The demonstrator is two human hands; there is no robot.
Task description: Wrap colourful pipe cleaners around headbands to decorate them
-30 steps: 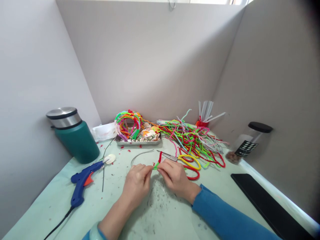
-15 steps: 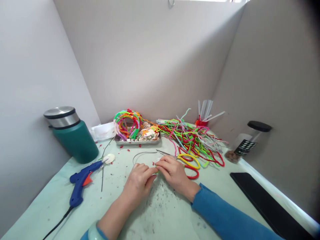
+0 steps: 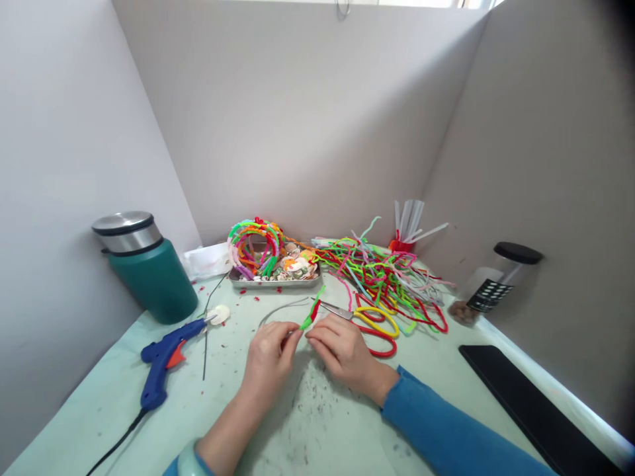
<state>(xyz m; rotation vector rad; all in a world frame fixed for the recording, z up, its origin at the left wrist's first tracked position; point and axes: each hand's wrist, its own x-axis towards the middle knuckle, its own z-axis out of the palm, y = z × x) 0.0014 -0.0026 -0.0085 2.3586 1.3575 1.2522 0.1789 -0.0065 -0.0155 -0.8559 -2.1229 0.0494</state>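
Head view, items listed from nearest to farthest.

1. Blue sleeve [image 3: 446, 433], on the person's right forearm, lower right; a pale bangle shows at the left wrist on the bottom edge.
2. Left hand [image 3: 270, 360], fingertips pinched together on the lower end of a green and red pipe cleaner [image 3: 310, 312].
3. Right hand [image 3: 342, 350], fingers curled and closed just beside the same pipe cleaner's lower end, touching it from the right. The pipe cleaner rises tilted up and to the right from between the two hands, above the pale green table cover [image 3: 99, 403] (dark specks litter the cover before the hands).
4. Blue glue gun [image 3: 166, 357], lying on the left, its black cord running to the bottom edge.
5. Black flat slab [image 3: 530, 403], right side, along the partition.
6. Bare grey hoop wire [image 3: 278, 309], curved, just beyond the left hand.
7. Scissors with yellow handles [image 3: 362, 316], just beyond the right hand, resting on red loops.
8. Teal flask with steel lid [image 3: 146, 268], far left.
9. Clear jar with black lid [image 3: 496, 277], far right.
10. Loose heap of pipe cleaners [image 3: 387, 274], many colours.
11. Metal tray [image 3: 272, 283] holding wrapped hoops and small shells.
12. Red cup of white sticks [image 3: 404, 235], at the back wall.
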